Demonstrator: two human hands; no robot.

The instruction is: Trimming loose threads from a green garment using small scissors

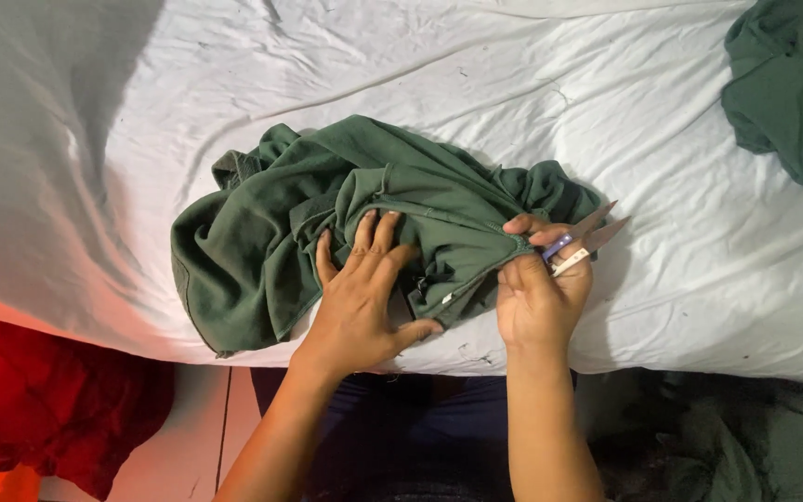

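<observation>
A crumpled dark green garment (271,242) lies on a white sheet (513,102). My left hand (364,293) rests flat on the garment with fingers spread, pressing the fabric near a seam. My right hand (539,284) pinches the garment's edge at the seam and also holds small thread snips (587,239) with purple handles, blades pointing up and to the right, away from the cloth.
Another dark green garment (787,84) lies at the top right corner of the sheet. A red cloth (44,400) hangs below the table edge at the lower left. Dark fabric (699,437) lies below at the lower right.
</observation>
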